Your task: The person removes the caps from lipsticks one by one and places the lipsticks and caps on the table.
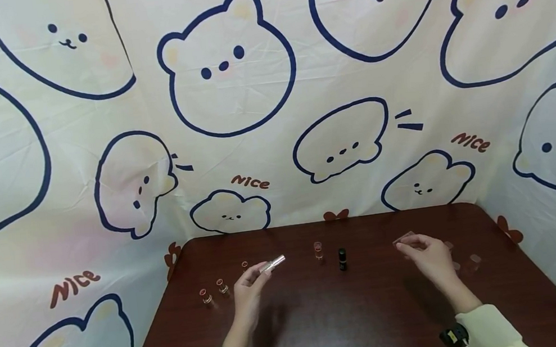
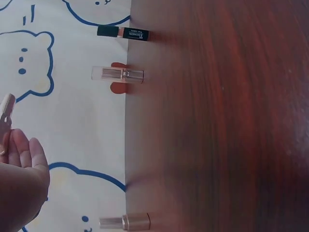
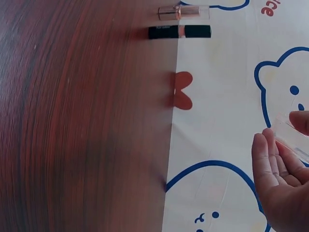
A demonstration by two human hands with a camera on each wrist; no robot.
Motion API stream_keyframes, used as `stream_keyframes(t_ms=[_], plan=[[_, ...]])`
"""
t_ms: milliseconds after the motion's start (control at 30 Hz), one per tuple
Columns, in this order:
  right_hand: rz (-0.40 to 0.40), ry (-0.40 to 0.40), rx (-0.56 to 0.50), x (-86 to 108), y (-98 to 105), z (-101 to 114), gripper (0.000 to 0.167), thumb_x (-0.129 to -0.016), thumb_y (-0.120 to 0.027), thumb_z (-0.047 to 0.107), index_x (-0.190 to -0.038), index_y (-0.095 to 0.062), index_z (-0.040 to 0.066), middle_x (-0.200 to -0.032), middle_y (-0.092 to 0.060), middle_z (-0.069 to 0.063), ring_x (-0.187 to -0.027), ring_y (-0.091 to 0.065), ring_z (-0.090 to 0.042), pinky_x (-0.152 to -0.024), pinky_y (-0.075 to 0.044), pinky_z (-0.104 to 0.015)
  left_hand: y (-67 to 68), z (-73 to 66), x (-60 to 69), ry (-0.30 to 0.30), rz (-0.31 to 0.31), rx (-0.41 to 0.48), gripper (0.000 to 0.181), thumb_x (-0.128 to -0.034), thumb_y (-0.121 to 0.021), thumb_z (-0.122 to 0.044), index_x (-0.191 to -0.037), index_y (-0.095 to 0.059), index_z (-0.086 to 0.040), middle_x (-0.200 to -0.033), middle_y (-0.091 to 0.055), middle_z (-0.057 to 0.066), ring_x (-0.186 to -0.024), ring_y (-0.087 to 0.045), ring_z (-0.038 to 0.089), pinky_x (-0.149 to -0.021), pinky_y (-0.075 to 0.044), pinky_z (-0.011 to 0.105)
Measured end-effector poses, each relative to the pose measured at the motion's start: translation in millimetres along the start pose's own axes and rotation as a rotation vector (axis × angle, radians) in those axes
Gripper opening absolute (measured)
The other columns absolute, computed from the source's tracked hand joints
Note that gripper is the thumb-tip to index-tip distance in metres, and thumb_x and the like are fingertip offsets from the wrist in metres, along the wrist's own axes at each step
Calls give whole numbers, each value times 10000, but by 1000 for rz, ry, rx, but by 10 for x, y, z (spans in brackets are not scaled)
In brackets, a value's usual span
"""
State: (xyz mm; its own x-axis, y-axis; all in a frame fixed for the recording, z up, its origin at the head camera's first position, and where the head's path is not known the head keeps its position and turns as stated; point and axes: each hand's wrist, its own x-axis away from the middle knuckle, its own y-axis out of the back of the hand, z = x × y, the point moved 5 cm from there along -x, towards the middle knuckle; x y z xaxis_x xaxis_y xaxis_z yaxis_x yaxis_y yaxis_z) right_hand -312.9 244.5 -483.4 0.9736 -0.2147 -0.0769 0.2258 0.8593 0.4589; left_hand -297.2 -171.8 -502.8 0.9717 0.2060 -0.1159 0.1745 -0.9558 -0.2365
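My left hand pinches a shiny lipstick tube between thumb and fingers, above the table's left half; only part of it enters the left wrist view's edge. Over on the right, my right hand grips a see-through lipstick cap, held away from the tube. Between the hands stand a lipstick with a clear cap and a black-cased lipstick, both upright on the dark wooden table. Beside my left hand are several small lipsticks without caps.
Loose clear caps stand to the right of my right hand, some partly hidden behind it. A cream cloth with cartoon bears hangs behind the table and along both sides.
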Motion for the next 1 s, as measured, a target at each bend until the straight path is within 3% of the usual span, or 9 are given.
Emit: stream_keyframes(t_ms=[200, 533, 800, 1000], plan=[[-26, 64, 170, -13, 65, -24, 461, -889, -687, 438, -1065, -696, 12, -1083, -677, -184, -956, -659, -316, -702, -536, -383, 128, 73, -5, 26, -39, -10, 225, -834, -689, 61, -1038, -633, 139, -890, -681, 24, -826, -632, 102, -765, -507, 244], [-39, 123, 299, -79, 84, -84, 299, -878, -708, 238, -996, -682, -36, -928, -693, -187, -816, -664, -312, -653, -536, -433, 330, 136, 10, 74, -121, -122, 177, -774, -727, 57, -927, -638, 65, -861, -692, 71, -737, -607, 60, -677, -465, 232], [-34, 116, 379, -146, 87, -166, 264, -873, -701, 179, -980, -664, -60, -900, -678, -205, -753, -633, -299, -614, -520, -437, 493, 179, -28, 68, -176, -189, 276, -801, -755, 5, -1039, -637, 80, -870, -689, 39, -784, -612, 63, -685, -465, 209], [28, 16, 421, -210, 64, -296, 321, -902, -676, 216, -1060, -647, -62, -1026, -646, -276, -802, -611, -351, -557, -476, -440, 560, 214, -27, 31, -184, -276, 362, -850, -727, -20, -1181, -635, 95, -998, -696, 138, -849, -612, 60, -736, -486, 179]])
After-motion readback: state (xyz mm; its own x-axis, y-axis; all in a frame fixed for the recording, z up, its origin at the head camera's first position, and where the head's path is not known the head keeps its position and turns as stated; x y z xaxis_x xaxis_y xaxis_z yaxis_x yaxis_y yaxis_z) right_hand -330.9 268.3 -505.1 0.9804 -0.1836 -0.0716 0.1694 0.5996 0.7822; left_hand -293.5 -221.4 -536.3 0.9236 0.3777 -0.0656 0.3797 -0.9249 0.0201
